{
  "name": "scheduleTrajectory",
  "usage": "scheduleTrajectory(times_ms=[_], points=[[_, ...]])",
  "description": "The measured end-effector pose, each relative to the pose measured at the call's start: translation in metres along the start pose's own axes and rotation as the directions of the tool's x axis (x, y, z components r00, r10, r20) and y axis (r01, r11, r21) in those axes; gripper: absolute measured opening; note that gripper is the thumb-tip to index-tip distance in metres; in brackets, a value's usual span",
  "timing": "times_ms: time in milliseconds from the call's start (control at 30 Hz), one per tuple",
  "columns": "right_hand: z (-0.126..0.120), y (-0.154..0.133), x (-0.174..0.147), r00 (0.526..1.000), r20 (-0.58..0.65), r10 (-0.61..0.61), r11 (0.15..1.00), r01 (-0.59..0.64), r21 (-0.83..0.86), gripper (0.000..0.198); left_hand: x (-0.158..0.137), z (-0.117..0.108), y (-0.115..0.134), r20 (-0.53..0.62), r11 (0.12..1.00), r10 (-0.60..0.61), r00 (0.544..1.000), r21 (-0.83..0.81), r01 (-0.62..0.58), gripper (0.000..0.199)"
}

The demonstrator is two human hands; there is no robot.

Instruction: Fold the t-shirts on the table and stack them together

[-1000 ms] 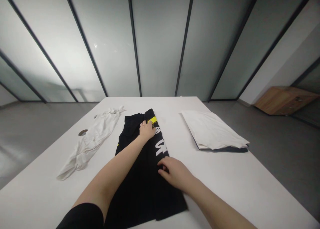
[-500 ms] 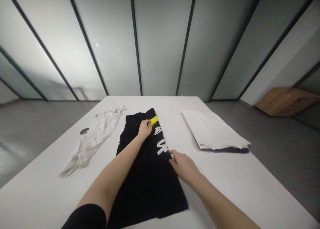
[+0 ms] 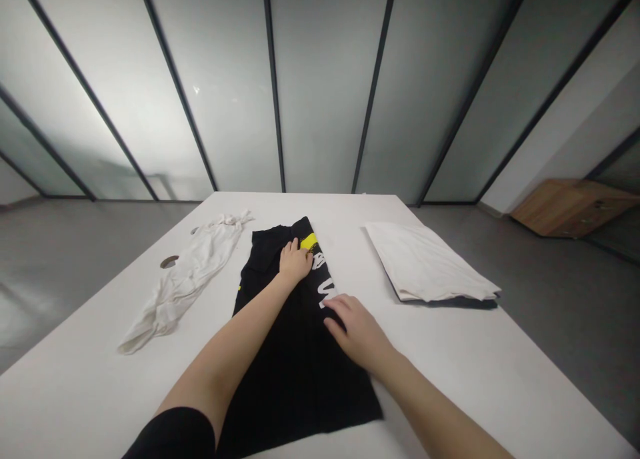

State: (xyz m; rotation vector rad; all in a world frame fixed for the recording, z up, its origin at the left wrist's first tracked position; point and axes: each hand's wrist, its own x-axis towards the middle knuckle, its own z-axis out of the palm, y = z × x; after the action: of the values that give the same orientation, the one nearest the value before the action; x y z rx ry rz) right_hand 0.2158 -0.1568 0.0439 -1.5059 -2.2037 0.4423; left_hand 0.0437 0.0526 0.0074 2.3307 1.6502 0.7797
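Note:
A black T-shirt [image 3: 295,372] with a yellow band and white lettering lies lengthwise before me, one side folded over. My left hand [image 3: 296,260] rests on its upper part beside the yellow band, fingers spread. Lower down, my right hand [image 3: 359,329] is at the shirt's right edge by the white lettering. Its thumb and fingers are apart, with the fingertips over the cloth. My left forearm crosses the shirt and hides part of its left side.
Left on the white table [image 3: 465,372] lies a crumpled white garment [image 3: 193,282], near a round hole [image 3: 169,262]. To the right is a folded white cloth [image 3: 430,262] over a dark one [image 3: 463,304]. Beyond are glass panels [image 3: 325,92] and a wooden cabinet [image 3: 565,209].
My left hand has flattened and shifted slightly right and down. My right hand has moved a little left, over the shirt's edge, with its fingers wider apart. The lower right hem has shifted slightly right.

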Motion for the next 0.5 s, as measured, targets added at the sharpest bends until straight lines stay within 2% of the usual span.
scheduleTrajectory(times_ms=[33,100,200,333,500], points=[[0.007,-0.005,-0.002,0.996,0.046,-0.075,0.997,0.074,0.015,0.047,-0.003,0.002,0.004,-0.03,1.0,0.009,1.0,0.021,-0.008,0.033],[0.02,-0.012,-0.007,0.974,0.181,-0.14,0.99,0.138,0.025,0.063,-0.009,0.008,0.013,-0.039,0.997,0.042,0.998,0.059,-0.039,0.038],[0.034,-0.017,-0.012,0.941,0.321,-0.11,0.991,0.127,-0.031,0.08,-0.015,0.019,0.02,0.067,0.998,0.038,0.997,0.053,-0.041,0.052],[0.037,-0.019,-0.014,0.938,0.337,-0.084,0.99,0.118,-0.082,0.083,-0.013,0.029,0.019,0.148,0.997,-0.012,0.989,0.079,0.0,0.067],[0.033,-0.021,-0.012,0.94,0.334,-0.074,0.99,0.109,-0.089,0.082,0.004,0.027,0.014,0.16,0.993,-0.017,0.987,0.115,-0.002,0.068]])
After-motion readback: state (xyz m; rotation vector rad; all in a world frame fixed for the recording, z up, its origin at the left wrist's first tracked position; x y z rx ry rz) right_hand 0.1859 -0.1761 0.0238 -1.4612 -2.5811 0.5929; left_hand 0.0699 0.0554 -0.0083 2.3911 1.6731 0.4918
